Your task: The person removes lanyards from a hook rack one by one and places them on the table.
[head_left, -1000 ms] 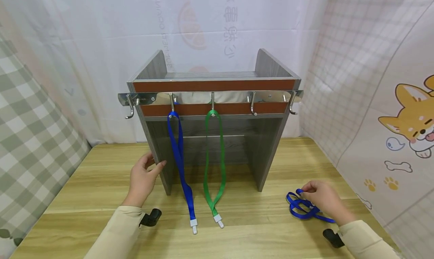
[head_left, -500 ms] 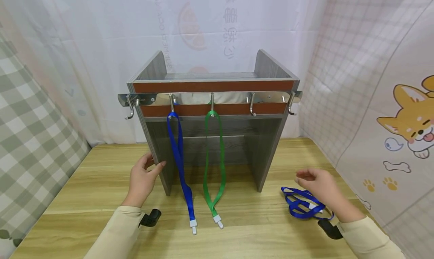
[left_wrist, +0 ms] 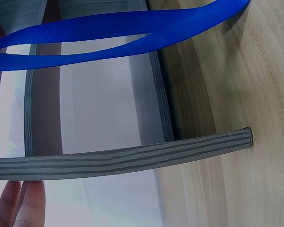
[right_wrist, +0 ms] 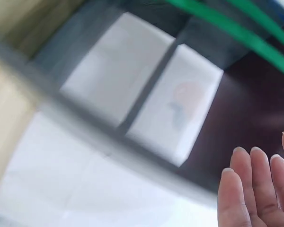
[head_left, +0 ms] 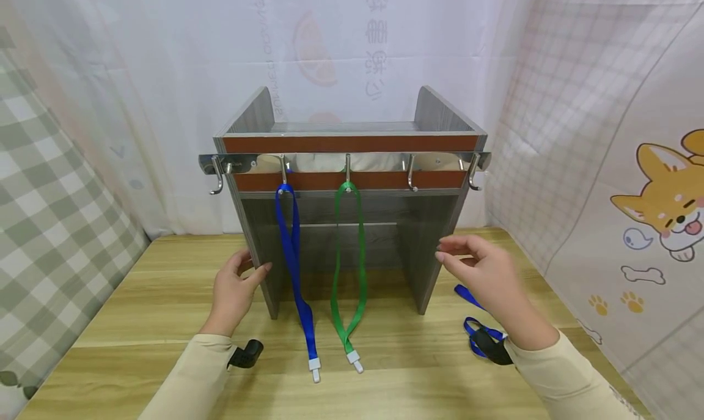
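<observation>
My left hand (head_left: 228, 294) holds the left side panel of a grey wooden shelf (head_left: 254, 236), thumb at the panel's front edge and fingers on its outer side. The left wrist view shows fingertips (left_wrist: 31, 203) against that panel. A metal hook rail (head_left: 319, 162) runs across the shelf's front. From its hooks hang a blue lanyard (head_left: 290, 249) and a green lanyard (head_left: 362, 273), each with a white clip at the bottom. Beside the right side panel, my right hand (head_left: 489, 279) is raised with nothing in it. A second blue lanyard (head_left: 467, 295) lies on the table, partly hidden beneath that forearm.
Three hooks carry nothing: the far left hook (head_left: 217, 176), the fourth hook (head_left: 410, 172) and the far right hook (head_left: 473, 172). The wooden table (head_left: 396, 359) spreads around the shelf. Patterned cloth (head_left: 583, 163) hangs behind and to the sides.
My right hand has let go of the loose blue lanyard, then risen and moved left to the shelf's right side. The left hand keeps its place on the panel.
</observation>
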The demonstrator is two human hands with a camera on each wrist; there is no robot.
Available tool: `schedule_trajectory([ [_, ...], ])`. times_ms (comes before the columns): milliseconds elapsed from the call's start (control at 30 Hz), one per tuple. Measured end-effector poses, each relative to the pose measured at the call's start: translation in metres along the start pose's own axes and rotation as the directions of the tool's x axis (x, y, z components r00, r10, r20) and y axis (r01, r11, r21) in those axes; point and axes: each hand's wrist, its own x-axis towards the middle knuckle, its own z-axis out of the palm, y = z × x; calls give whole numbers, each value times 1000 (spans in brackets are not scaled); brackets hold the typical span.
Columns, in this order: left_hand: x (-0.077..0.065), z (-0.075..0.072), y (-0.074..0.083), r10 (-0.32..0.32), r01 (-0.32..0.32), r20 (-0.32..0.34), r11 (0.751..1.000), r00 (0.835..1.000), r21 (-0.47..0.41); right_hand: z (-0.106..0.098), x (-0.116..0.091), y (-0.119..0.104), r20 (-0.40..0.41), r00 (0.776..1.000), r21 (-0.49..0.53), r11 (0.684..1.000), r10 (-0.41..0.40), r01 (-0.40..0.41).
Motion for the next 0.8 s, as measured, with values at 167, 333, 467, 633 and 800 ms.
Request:
schedule_trajectory([
  [167, 0, 1, -1, 3, -3, -8, 1000, 1000, 5, 14, 10, -27, -43, 994, 110, 989, -99, 103],
  [333, 0, 1, -1, 14, -14, -12, 1000, 1000, 2, 28, 21, -51, -66, 985, 207, 963, -162, 172],
  [467, 1, 1, -2, 19, -19, -17, 1000, 1000, 4, 37, 29, -66, -58, 982, 237, 953, -178, 187],
  [633, 1, 1, -2, 21, -21, -22, 1000, 1000, 11, 45, 40, -85, -40, 980, 219, 955, -197, 201],
  [800, 0, 1, -1, 18, -18, -25, 1000, 1000, 15, 52, 47, -98, -45, 975, 191, 956, -219, 224],
])
